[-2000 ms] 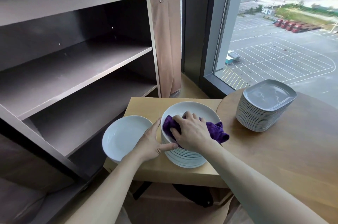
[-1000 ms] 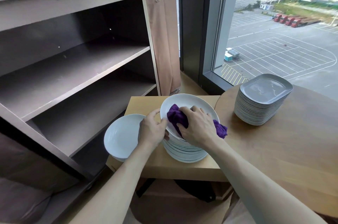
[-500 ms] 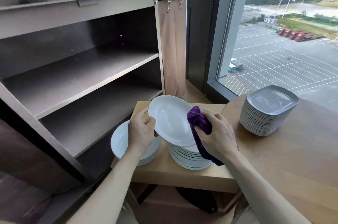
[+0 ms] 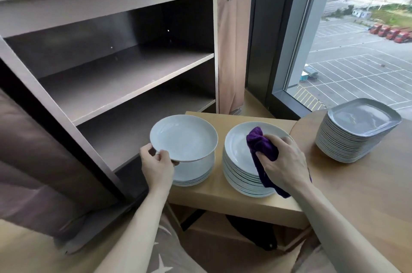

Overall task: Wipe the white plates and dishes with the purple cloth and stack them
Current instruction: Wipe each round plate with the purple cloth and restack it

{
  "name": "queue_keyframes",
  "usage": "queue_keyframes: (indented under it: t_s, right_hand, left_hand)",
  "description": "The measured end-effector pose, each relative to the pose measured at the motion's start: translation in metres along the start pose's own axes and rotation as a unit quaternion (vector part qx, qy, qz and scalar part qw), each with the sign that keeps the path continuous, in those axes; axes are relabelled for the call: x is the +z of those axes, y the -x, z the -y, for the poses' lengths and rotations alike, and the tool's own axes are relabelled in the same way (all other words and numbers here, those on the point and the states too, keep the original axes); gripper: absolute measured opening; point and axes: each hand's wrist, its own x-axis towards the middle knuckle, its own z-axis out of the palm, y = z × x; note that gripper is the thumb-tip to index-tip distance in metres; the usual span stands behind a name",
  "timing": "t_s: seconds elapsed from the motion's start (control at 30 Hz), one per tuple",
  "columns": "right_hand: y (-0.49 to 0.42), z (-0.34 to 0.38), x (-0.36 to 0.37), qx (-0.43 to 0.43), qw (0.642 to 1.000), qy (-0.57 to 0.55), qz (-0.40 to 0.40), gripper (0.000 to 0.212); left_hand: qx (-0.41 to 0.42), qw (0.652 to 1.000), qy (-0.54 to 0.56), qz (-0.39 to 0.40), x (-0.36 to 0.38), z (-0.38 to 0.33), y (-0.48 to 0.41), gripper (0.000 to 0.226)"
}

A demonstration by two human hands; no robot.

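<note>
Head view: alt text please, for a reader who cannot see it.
The left hand holds a white plate over the short stack, while the right hand grips the purple cloth on the tall stack. Square grey plates sit at right.

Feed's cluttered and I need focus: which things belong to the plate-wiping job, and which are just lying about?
Job: purple cloth in right hand, plate in left hand, short stack, tall stack, square dishes.
Lying about: shelf cart, tan hanging bag.

Three plate stacks (image 4: 242, 180), one held plate (image 4: 182, 139), one cloth (image 4: 261, 142)
</note>
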Motion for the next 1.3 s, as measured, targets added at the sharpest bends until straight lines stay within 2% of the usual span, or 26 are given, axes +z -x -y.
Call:
queue_keyframes:
  t_s: [0.3,0.57,0.7,0.8,0.97,1.1,1.17,1.23,1.3]
  right_hand:
    - [0.001,-0.003,0.006,-0.013,0.999,0.038,0.018,0.037]
    - [0.000,-0.006,0.005,-0.009,0.999,0.027,0.014,0.035]
    - [0.000,-0.005,0.004,-0.014,0.999,0.041,0.019,0.036]
    - [0.000,-0.003,0.005,-0.017,0.998,0.052,0.021,0.035]
    - [-0.003,-0.003,0.002,-0.011,0.998,0.055,0.024,0.031]
    - [-0.011,-0.009,-0.007,0.007,0.996,0.088,0.013,0.032]
    - [-0.015,-0.013,-0.012,0.016,0.994,0.104,0.013,0.036]
    - [-0.018,-0.016,-0.017,0.027,0.995,0.099,0.016,0.036]
    - [-0.023,-0.018,-0.020,0.037,0.995,0.095,0.022,0.036]
  left_hand:
    - [-0.048,0.997,-0.058,0.011,-0.001,0.030,0.003,0.029]
    - [-0.069,0.994,-0.080,-0.005,-0.002,0.049,0.004,0.035]
    - [-0.075,0.991,-0.107,0.032,-0.006,0.053,0.001,0.038]
    - [-0.110,0.986,-0.100,0.071,-0.008,0.051,-0.003,0.045]
    - [-0.132,0.969,-0.174,0.116,-0.016,0.055,-0.006,0.058]
    - [-0.120,0.951,-0.243,0.148,-0.022,0.047,-0.004,0.063]
    - [-0.087,0.948,-0.292,0.096,-0.021,0.040,-0.002,0.069]
    - [-0.021,0.964,-0.259,0.051,-0.014,0.025,0.005,0.068]
    - [0.047,0.973,-0.207,0.090,0.006,0.006,0.015,0.063]
